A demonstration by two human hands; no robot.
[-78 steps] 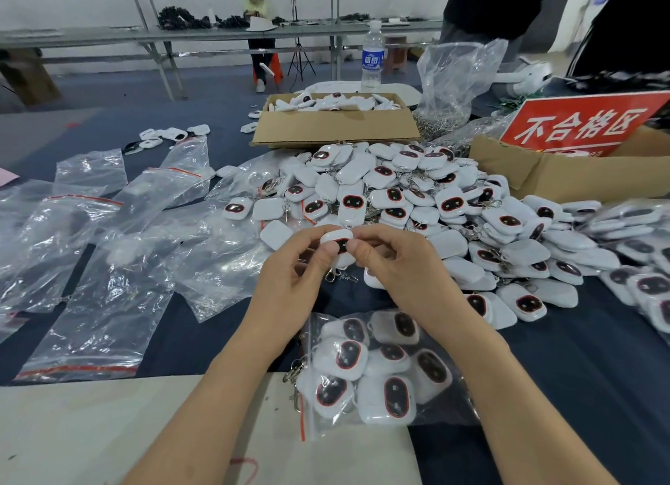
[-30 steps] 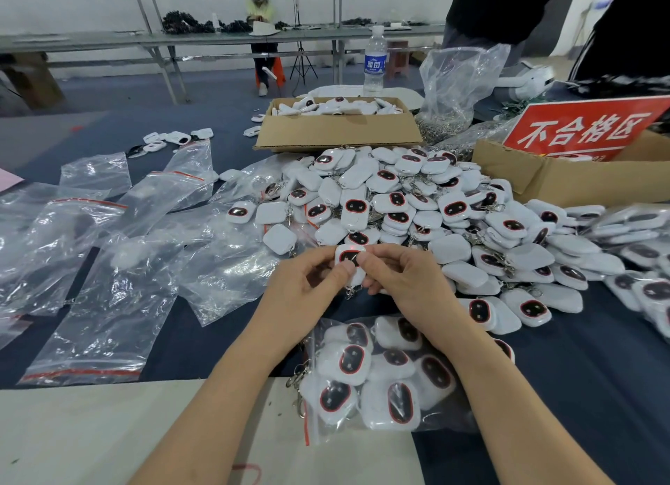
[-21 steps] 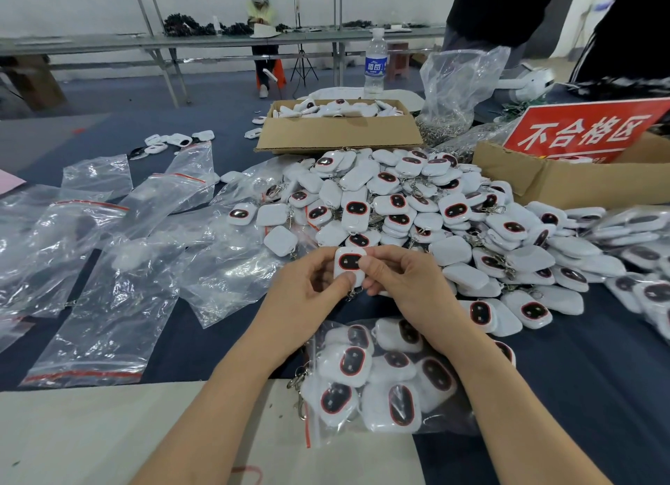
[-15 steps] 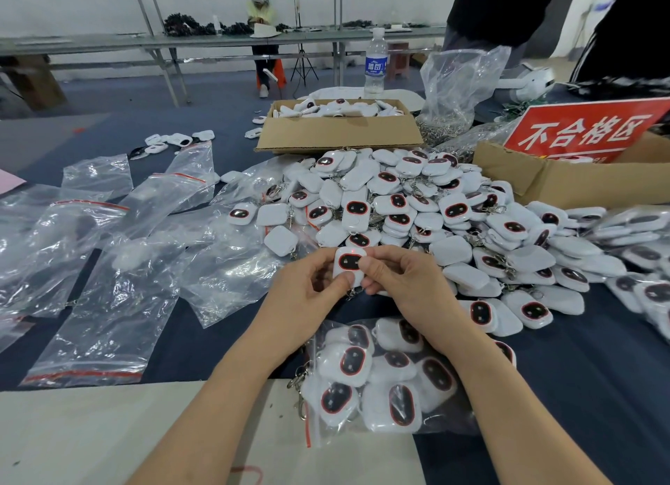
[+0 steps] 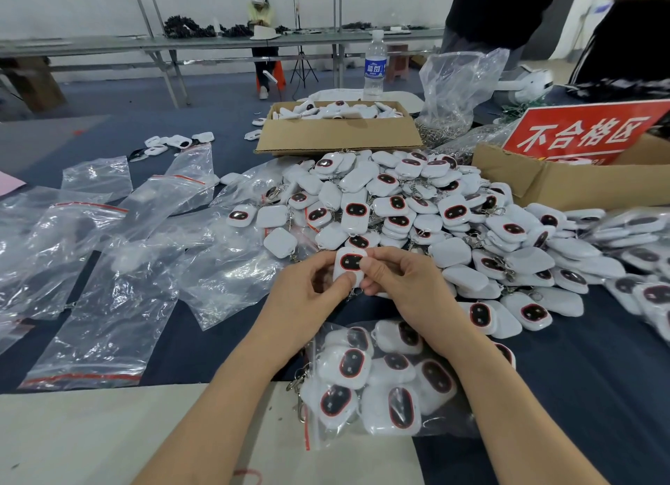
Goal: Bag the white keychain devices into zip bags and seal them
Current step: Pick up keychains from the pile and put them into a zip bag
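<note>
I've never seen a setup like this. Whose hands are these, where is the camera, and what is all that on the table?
No machine: a person works bare-handed. The one picture comes from a camera on their head, looking down. The left hand and right hand together pinch one white keychain device. Behind lies a pile of such devices; nearer, a zip bag holding several. To the left lie empty zip bags on the blue table.

The single wide-angle camera, worn on the person's head, faces forward and down, close above the left hand and right hand at the worktop.
</note>
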